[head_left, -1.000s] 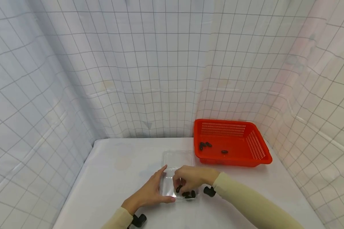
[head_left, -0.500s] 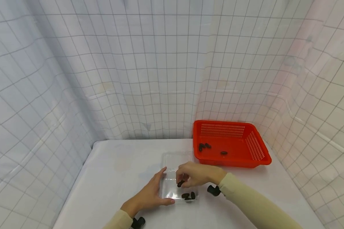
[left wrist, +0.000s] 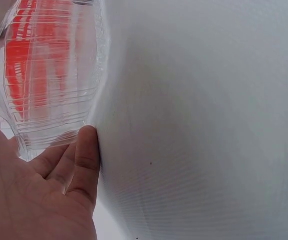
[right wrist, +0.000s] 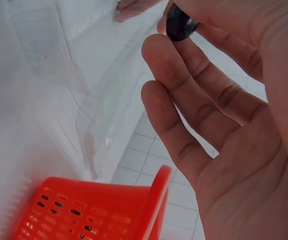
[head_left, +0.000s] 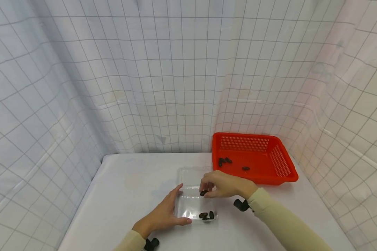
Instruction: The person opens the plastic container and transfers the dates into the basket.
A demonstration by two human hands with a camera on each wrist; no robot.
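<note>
A clear plastic clamshell box (head_left: 188, 204) lies with its lid folded back, its base toward me. Several small dark, glossy, date-like oval pieces (head_left: 203, 215) sit in the base's front right corner. My left hand (head_left: 166, 211) spans the box's left side, thumb along the front edge and straight fingers against the wall; in the left wrist view, fingertips touch the ridged plastic. Over the right rear of the base, my right hand (head_left: 221, 184) pinches another dark oval piece (right wrist: 180, 23) between thumb and fingertips, the other fingers loosely bent.
A red slotted plastic basket (head_left: 254, 179) stands at the back right, just beyond the box. Inside it lie several more dark oval pieces (head_left: 228, 160). White gridded curtains (head_left: 157, 87) enclose the white-covered table (head_left: 128, 184) at the back and sides.
My right hand has lifted back and to the right from the base's middle, still pinching the dark oval piece. The left hand has stayed at the box.
</note>
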